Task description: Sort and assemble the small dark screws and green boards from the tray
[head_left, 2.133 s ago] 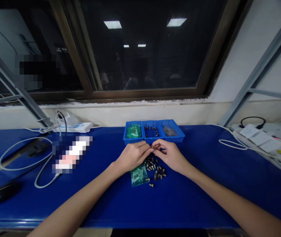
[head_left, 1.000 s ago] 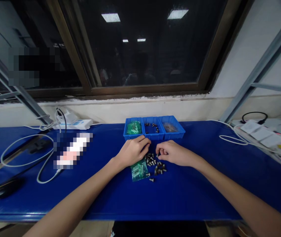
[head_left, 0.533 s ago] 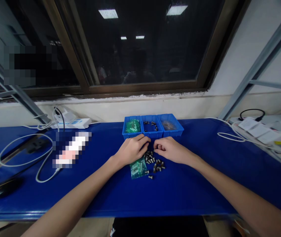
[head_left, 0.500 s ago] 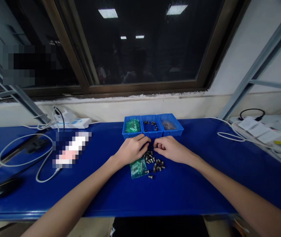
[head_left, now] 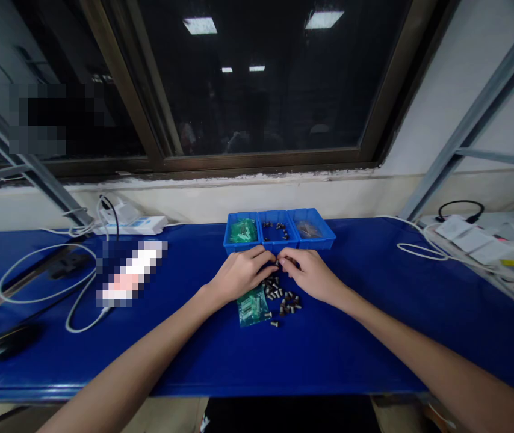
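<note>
My left hand (head_left: 244, 272) and my right hand (head_left: 306, 270) meet fingertip to fingertip just in front of the blue bins. Their fingers are pinched around a small metal bolt (head_left: 277, 263), mostly hidden by the fingertips. Below them lies a loose pile of short bolts (head_left: 290, 302), some dark and some silvery. One bolt (head_left: 275, 324) lies apart, nearer the front. Partly under my left hand is a green-tinted plastic bag (head_left: 253, 308) with small metal pins inside.
Three joined blue bins stand at the back: a left bin (head_left: 241, 246) with green bags, a middle bin (head_left: 277, 245) with bolts, a right bin (head_left: 318, 243) with small brownish pieces. A power strip (head_left: 146, 225), cables and a black mouse (head_left: 8, 346) lie left; white adapters (head_left: 469, 234) right.
My right hand has moved slightly left and its fingertips have come up against those of my left hand. My left hand has barely moved, and the pile looks the same.
</note>
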Available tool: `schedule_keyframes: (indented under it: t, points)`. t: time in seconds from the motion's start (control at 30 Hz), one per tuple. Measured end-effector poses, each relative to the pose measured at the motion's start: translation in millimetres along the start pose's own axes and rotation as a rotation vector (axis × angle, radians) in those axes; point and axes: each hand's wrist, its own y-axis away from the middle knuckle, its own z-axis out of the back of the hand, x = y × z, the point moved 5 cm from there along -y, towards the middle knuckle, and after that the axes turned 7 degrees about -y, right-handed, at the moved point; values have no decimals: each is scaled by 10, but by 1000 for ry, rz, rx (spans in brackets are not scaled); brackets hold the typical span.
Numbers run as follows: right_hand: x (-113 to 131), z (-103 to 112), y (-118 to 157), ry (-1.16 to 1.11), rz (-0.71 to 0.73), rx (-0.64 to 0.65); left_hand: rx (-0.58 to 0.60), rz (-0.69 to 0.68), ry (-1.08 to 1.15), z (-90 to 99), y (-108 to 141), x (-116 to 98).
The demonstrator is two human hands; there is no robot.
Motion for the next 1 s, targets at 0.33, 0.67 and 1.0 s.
schedule_keyframes:
  t: [0.33, 0.67, 1.0]
  points:
    - [-47, -72, 16, 16, 2, 35, -17, 23, 61, -10, 6, -12]
    - [9, -11, 22, -24, -8, -12, -62, 41, 67, 23, 8, -4]
    - [-9, 9, 19, -199, 14, -107, -24, 38, 54, 7, 11, -15]
